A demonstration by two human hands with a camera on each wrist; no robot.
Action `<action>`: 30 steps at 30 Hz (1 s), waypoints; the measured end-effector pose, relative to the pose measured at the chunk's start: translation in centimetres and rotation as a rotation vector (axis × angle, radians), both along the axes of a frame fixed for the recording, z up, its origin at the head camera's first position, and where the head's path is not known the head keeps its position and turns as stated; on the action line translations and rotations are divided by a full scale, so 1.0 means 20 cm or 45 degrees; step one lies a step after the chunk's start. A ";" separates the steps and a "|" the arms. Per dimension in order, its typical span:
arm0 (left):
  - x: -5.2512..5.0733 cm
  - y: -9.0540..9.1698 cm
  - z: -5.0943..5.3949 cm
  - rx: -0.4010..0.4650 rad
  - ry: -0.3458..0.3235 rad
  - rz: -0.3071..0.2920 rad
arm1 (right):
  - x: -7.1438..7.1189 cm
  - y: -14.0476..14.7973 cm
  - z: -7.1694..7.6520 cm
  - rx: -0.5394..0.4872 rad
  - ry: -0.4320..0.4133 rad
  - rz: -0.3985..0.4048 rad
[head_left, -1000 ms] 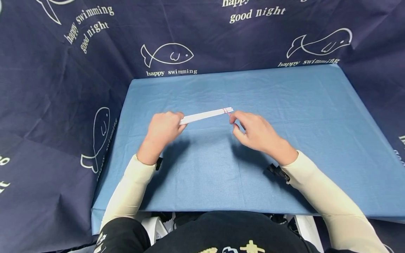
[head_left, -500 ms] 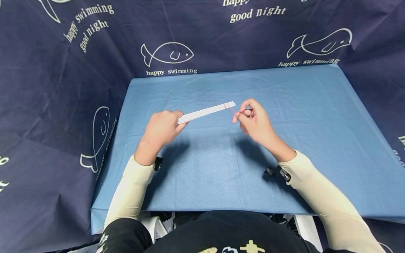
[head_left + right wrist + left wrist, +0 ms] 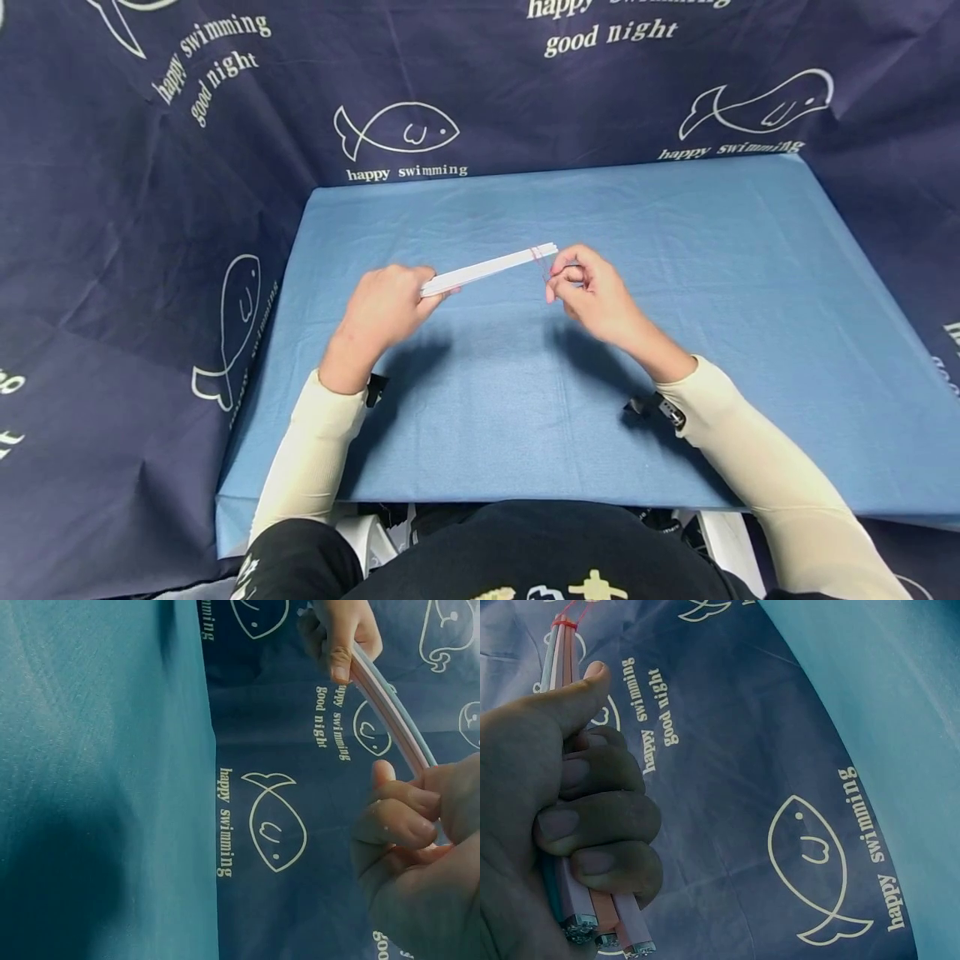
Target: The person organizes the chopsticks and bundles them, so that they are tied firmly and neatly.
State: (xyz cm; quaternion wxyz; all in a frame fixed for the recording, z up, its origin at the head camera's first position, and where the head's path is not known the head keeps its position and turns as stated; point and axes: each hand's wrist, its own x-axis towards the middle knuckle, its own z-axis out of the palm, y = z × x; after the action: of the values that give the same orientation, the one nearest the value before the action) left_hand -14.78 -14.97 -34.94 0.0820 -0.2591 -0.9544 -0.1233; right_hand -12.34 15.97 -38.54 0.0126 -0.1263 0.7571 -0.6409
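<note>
My left hand (image 3: 386,307) grips one end of a bundle of slim straight sticks (image 3: 483,269), white in the head view. In the left wrist view the sticks (image 3: 575,896) are pale pink, orange and blue, with silvery lower ends. A thin red rubber band (image 3: 536,252) circles the bundle near its far end. From there a stretched strand runs down to my right hand (image 3: 596,296), whose thumb and fingers pinch it. The right wrist view shows the bundle (image 3: 390,712) between both hands; its banded end is hidden there by the right hand.
A blue cloth (image 3: 480,417) covers the table below both hands. Dark blue curtains (image 3: 562,108) printed with white fish and lettering stand behind the table and at both sides. The table's front edge lies close to the person's body.
The right hand has turned and now pinches the band's strand, drawing it away from the bundle. The banded end has risen slightly. The left hand keeps its grip, almost still.
</note>
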 end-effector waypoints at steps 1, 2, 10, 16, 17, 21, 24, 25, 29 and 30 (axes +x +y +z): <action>0.00 0.00 0.00 0.003 -0.009 0.002 | 0.01 0.00 0.00 -0.013 -0.003 0.004; 0.00 0.00 -0.01 0.003 -0.022 0.005 | 0.01 0.00 0.00 -0.011 0.011 0.005; -0.02 0.00 -0.02 -0.006 -0.112 0.036 | 0.09 -0.01 0.01 0.430 0.618 -0.139; -0.01 0.01 -0.03 -0.036 -0.085 0.044 | 0.09 -0.01 -0.01 0.816 1.223 -0.220; -0.01 0.01 -0.04 -0.043 -0.067 0.042 | 0.09 0.00 0.00 0.828 1.265 -0.211; 0.01 0.01 -0.04 -0.067 0.005 0.021 | 0.06 0.02 0.02 0.730 1.301 -0.126; 0.01 0.00 -0.05 -0.082 0.066 0.000 | 0.04 0.05 0.03 0.645 1.276 -0.071; 0.02 0.00 -0.05 -0.087 0.087 -0.012 | 0.03 0.06 0.04 0.630 1.269 -0.059; 0.02 -0.01 -0.05 -0.102 0.152 -0.066 | 0.03 0.08 0.04 0.599 1.251 -0.022; 0.02 -0.01 -0.05 -0.100 0.161 -0.077 | 0.02 0.09 0.04 0.590 1.248 -0.011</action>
State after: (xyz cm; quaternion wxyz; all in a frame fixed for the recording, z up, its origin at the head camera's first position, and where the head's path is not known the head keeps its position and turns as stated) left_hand -14.31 -15.11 -35.90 0.1282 -0.2982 -0.9432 -0.0714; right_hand -11.86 17.70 -37.73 -0.3170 -0.4012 0.7963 -0.3231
